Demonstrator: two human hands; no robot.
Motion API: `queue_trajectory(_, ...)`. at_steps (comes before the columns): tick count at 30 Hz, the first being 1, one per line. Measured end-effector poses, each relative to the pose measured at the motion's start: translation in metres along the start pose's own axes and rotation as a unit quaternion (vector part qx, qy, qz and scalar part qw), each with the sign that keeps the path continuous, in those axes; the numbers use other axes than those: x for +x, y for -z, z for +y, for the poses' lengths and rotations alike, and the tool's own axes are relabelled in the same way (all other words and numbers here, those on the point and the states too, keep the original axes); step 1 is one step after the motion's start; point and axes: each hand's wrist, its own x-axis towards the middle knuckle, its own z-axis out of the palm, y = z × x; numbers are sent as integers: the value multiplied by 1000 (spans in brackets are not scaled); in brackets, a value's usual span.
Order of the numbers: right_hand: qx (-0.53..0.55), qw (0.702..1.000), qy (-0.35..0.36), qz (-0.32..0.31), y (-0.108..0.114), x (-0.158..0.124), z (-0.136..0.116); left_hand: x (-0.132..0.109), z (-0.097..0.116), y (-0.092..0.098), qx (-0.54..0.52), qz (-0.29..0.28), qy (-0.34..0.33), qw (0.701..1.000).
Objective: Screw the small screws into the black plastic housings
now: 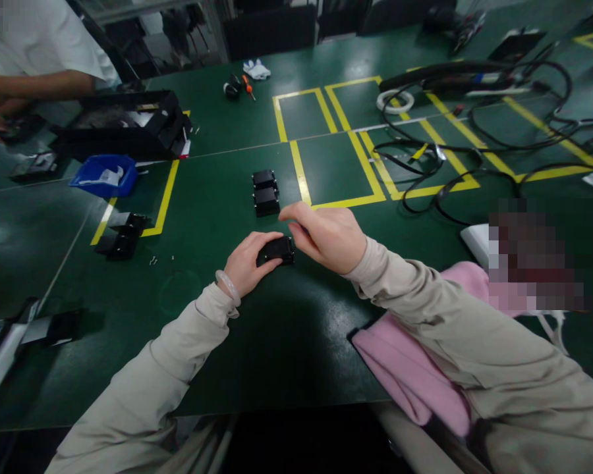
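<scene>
Sleeves (400, 309), head view, cross the near edge of the bench (277, 362). The left hand (246, 264) pinches a black block (279, 249) between thumb and fingers — its long axis seemingly parallel to that edge. The right hand (329, 238) has curled fingers just beyond the block's right end; whether they pinch anything cannot be told.

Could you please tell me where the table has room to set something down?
Bare table lies between the left sleeve and pink cloth, and in the taped rectangle beyond the right hand. Black cables crowd the far right; blue bin and black tray, the far left.
</scene>
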Motion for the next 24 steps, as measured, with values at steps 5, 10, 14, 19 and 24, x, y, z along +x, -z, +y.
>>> queue_trajectory(5, -3, 1000, 6, -18, 1, 1, 1, 0, 0, 0, -1, 5, -6, 1000)
queue_trajectory(10, -2, 1000, 11, -7, 1, 0, -1, 0, -1, 1, -2, -1, 3, 1000)
queue_trajectory(14, 11, 1000, 21, -4, 1, 0, 0, 0, -1, 1, -1, -1, 1, 1000)
queue_trajectory(19, 7, 1000, 13, -20, 2, 0, 0, 0, 0, 1, 5, -4, 10, 1000)
queue_trajectory(24, 14, 1000, 16, 1, 1, 0, -1, 1, 0, 1, 9, -5, 10, 1000)
